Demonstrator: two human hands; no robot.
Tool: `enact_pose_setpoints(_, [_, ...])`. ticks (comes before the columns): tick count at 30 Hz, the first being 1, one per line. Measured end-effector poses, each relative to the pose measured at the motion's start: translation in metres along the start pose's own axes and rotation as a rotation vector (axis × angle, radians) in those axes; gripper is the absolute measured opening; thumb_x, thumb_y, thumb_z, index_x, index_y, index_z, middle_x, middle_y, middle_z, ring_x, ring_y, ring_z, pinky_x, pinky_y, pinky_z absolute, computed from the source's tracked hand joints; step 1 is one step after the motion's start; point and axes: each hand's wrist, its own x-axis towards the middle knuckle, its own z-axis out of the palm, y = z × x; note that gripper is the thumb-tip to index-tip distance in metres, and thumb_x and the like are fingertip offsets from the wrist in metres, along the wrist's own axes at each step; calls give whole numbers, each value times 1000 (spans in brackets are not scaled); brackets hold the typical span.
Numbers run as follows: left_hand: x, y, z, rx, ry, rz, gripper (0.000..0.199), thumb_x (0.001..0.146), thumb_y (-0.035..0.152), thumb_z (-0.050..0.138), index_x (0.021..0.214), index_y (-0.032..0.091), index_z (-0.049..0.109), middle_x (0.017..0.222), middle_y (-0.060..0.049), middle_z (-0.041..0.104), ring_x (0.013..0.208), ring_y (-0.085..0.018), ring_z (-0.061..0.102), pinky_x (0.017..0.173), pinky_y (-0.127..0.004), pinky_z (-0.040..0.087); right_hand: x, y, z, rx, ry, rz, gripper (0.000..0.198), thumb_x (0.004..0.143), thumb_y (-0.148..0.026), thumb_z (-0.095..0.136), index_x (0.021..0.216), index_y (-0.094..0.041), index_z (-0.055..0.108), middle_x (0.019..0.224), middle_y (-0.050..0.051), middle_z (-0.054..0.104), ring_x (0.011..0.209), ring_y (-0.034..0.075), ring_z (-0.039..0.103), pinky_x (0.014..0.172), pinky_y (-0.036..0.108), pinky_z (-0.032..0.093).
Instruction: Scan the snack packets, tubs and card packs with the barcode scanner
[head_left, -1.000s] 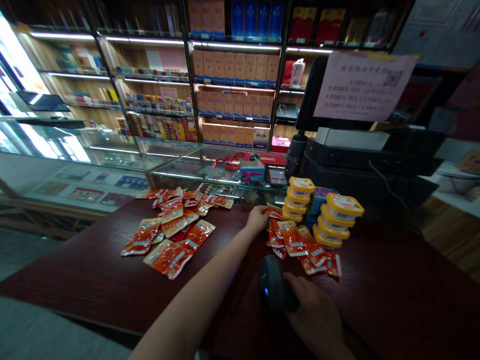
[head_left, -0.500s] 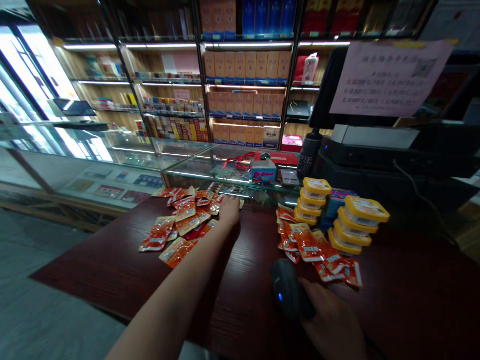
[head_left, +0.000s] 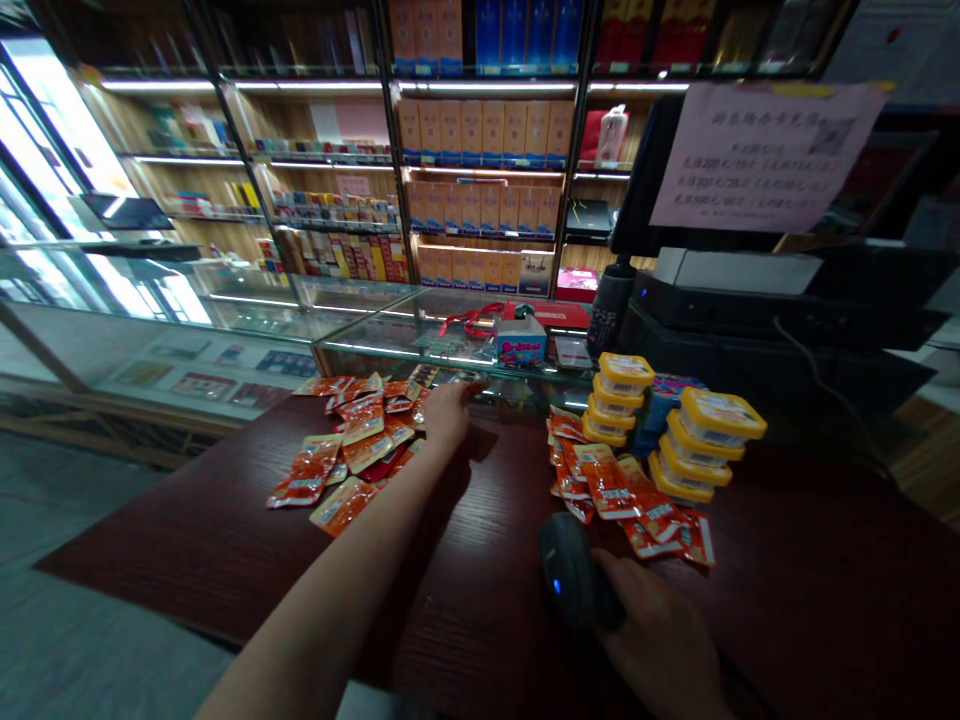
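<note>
In my right hand (head_left: 656,620) is a dark handheld barcode scanner (head_left: 568,572) with a blue light, its head pointing away over the brown counter. My left hand (head_left: 448,415) reaches to the far edge of the counter, at the right side of a loose pile of orange snack packets (head_left: 365,418). Its fingers are curled, and a small dark shape shows at the fingertips; I cannot make out what it is. A second group of orange packets (head_left: 611,485) lies just beyond the scanner.
Yellow-lidded tubs stand in a shorter stack (head_left: 622,375) and a nearer stack (head_left: 720,415), with a blue box (head_left: 660,410) between them. Behind are a glass display case (head_left: 405,325), a small colourful box (head_left: 520,345) and a monitor with a pink notice (head_left: 765,160).
My left hand has risen slightly off the packets and turned, its fingertips now pointing right. The right hand keeps hold of the scanner. The whole view has shifted a little.
</note>
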Motion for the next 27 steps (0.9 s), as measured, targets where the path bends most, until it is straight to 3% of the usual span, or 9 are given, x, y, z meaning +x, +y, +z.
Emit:
enact_pose_setpoints(3, [-13,15,8,-486,150,-288,18,78,17,50,86,17,66,83,-7,66,84,-21,60,80,-32,44,-1,1,1,-2,21,0,40,77,-12,49,115,-22,57,98,3,69,88,18,66,75,29,46])
enact_pose_setpoints(7, [-45,23,19,-1121,-50,-672,6,76,21,55,75,15,58,61,1,56,52,-11,52,55,-23,44,-4,2,4,-2,48,-5,39,78,-14,49,116,-22,56,100,4,69,88,18,65,76,30,46])
enact_pose_setpoints(12, [-76,23,10,-1466,-114,-830,27,82,42,59,82,15,56,60,1,55,42,-6,46,39,-16,34,-6,1,5,-40,51,-9,39,78,-13,48,114,-22,58,101,4,69,88,19,65,73,29,46])
enact_pose_setpoints(14, [-80,24,3,-1591,-149,-847,29,82,43,60,84,14,57,64,-1,58,43,-6,49,40,-16,38,-5,-1,4,-42,53,-2,39,77,-12,48,114,-22,58,103,5,69,89,20,66,73,29,46])
enact_pose_setpoints(19, [-85,26,0,-1640,-184,-880,7,81,17,57,83,11,61,73,-6,66,61,-12,63,60,-23,54,2,-9,-9,131,76,61,36,75,-15,50,110,-23,61,102,4,71,89,21,67,75,29,48])
enact_pose_setpoints(24, [-95,27,7,-1445,-247,-605,27,73,31,72,90,11,65,75,-6,69,61,-15,64,61,-29,55,18,-30,-32,484,145,172,35,75,-33,59,109,-22,62,101,5,72,91,23,66,79,33,50])
enact_pose_setpoints(27, [-99,27,6,-1236,-196,-474,40,63,41,79,86,10,68,68,-5,68,56,-15,62,55,-27,52,29,-48,-42,686,169,255,36,71,-43,64,99,-20,65,96,6,72,87,23,66,80,34,51])
